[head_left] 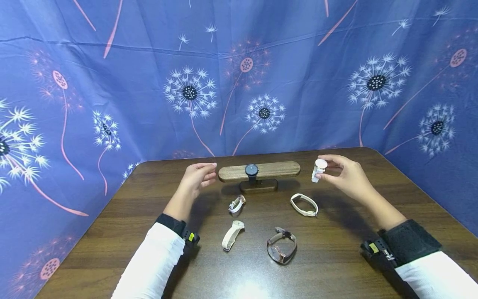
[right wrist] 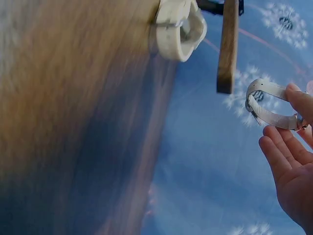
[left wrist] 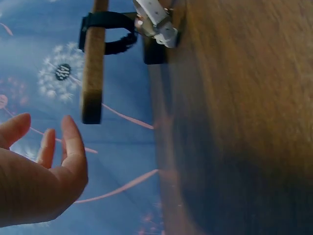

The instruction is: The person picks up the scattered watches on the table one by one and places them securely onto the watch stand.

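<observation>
My right hand [head_left: 347,174] pinches a wristwatch with a white strap [head_left: 316,176] between thumb and fingers, in the air just off the right end of a wooden watch stand [head_left: 278,169]. In the right wrist view the looped white strap [right wrist: 271,117] hangs apart from the bar [right wrist: 228,54]. A black watch [head_left: 252,170] is fastened around the stand's bar near its middle. Beside the bar's left end is my left hand [head_left: 195,180], its fingers loosely bent and holding nothing. The left wrist view shows a gap between its fingers [left wrist: 73,137] and the bar [left wrist: 93,83].
On the brown table [head_left: 149,249] in front of the stand lie a small white-strapped watch [head_left: 237,204], a cream watch [head_left: 232,236], a looped cream watch [head_left: 304,213] and a watch with a grey-brown strap [head_left: 282,248]. A blue dandelion-print cloth [head_left: 231,133] hangs behind.
</observation>
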The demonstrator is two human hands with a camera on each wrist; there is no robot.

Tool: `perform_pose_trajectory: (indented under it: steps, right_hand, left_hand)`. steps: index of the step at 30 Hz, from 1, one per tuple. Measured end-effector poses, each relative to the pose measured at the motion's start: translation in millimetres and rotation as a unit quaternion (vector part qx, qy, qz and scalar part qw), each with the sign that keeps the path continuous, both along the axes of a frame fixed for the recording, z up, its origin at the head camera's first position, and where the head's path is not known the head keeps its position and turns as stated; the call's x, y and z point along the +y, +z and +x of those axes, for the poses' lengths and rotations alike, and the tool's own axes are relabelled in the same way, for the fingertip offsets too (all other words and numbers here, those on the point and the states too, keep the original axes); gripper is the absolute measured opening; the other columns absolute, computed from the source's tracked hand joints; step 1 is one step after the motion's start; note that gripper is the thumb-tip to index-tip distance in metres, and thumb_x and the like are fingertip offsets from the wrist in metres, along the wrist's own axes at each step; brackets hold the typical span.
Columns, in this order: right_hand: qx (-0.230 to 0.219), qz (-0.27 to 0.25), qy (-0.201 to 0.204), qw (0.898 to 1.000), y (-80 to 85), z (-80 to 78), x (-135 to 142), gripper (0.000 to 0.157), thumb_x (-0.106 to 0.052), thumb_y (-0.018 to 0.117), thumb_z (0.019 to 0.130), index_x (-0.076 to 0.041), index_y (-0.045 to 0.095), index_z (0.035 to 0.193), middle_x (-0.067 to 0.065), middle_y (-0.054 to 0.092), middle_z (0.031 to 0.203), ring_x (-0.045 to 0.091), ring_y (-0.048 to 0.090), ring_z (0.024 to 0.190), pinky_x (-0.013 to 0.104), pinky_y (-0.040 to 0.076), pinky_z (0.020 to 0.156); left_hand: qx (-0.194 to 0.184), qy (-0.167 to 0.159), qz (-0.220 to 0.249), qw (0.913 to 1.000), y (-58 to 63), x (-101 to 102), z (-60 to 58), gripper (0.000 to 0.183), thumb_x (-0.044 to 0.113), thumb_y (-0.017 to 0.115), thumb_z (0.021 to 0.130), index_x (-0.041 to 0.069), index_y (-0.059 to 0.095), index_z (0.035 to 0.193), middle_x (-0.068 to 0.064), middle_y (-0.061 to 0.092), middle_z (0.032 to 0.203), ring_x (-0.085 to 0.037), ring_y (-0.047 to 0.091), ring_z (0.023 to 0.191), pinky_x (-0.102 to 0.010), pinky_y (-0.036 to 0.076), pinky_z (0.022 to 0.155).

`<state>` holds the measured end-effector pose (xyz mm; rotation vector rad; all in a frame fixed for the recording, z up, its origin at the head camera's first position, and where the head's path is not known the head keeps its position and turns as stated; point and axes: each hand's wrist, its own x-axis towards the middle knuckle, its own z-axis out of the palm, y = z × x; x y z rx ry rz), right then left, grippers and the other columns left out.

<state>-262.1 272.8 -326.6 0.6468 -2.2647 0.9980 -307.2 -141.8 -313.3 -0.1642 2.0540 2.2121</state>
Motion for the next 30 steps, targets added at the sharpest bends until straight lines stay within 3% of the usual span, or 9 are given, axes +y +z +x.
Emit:
perform_pose_trajectory:
  steps: [3,9,15,24,27,30]
  right_hand:
    - [-0.017,0.001,-0.010,1.000,-1.2,-5.7,4.0,0.048,0.008,0.082,0.071,0.008,0.063,0.116,0.020,0.067,0.101,-0.012,0.056,0.085,0.009,0.050,0.078]
    - [-0.031,0.001,-0.004,1.000,-4.6,-18.5,1.1,0.044,0.005,0.082,0.073,0.007,0.065,0.113,0.020,0.069,0.098,-0.007,0.058,0.082,0.009,0.050,0.077]
    - [-0.049,0.008,0.000,0.999,-11.5,-35.5,-3.3,0.043,0.005,0.083,0.072,0.008,0.066,0.111,0.020,0.070,0.094,0.002,0.062,0.080,0.009,0.051,0.074]
    - [-0.094,0.008,0.005,0.995,-23.2,-48.7,-15.4,0.043,0.001,0.083,0.074,0.007,0.066,0.113,0.021,0.071,0.097,0.034,0.069,0.090,0.014,0.053,0.077]
    - [-0.100,0.010,0.007,0.995,-24.9,-53.4,-16.5,0.039,0.002,0.081,0.076,0.008,0.066,0.111,0.023,0.070,0.099,0.037,0.069,0.091,0.020,0.056,0.076]
    - [-0.108,0.014,0.006,0.994,-24.8,-56.3,-16.1,0.036,0.001,0.080,0.077,0.009,0.066,0.111,0.023,0.071,0.098,0.037,0.070,0.089,0.019,0.056,0.073]
  left_hand:
    - [-0.034,-0.010,-0.018,0.9992,-5.7,1.8,-7.2,0.045,0.016,0.064,0.095,-0.003,0.052,0.134,-0.016,0.054,0.123,-0.017,0.062,0.090,-0.035,0.054,0.091]
    - [-0.076,-0.023,0.000,0.9968,-18.2,6.1,-20.9,0.044,0.011,0.063,0.095,-0.007,0.050,0.133,-0.010,0.059,0.097,-0.015,0.067,0.071,-0.032,0.059,0.076]
    - [-0.064,-0.002,0.020,0.9978,-24.9,10.9,-24.3,0.039,0.000,0.065,0.091,-0.012,0.054,0.126,-0.009,0.067,0.082,-0.016,0.069,0.066,-0.028,0.059,0.066]
    - [-0.053,0.009,0.019,0.9983,-31.2,11.3,-28.3,0.035,-0.003,0.067,0.088,-0.010,0.058,0.122,-0.008,0.065,0.090,-0.015,0.067,0.066,-0.026,0.059,0.064]
    - [-0.052,0.007,0.020,0.9984,-31.5,11.0,-29.0,0.032,-0.003,0.067,0.089,-0.009,0.059,0.119,-0.007,0.066,0.086,-0.014,0.067,0.065,-0.026,0.059,0.064]
    - [-0.053,0.005,0.020,0.9984,-30.4,10.4,-29.1,0.029,-0.003,0.066,0.089,-0.009,0.060,0.116,-0.007,0.066,0.083,-0.015,0.068,0.065,-0.026,0.059,0.064]
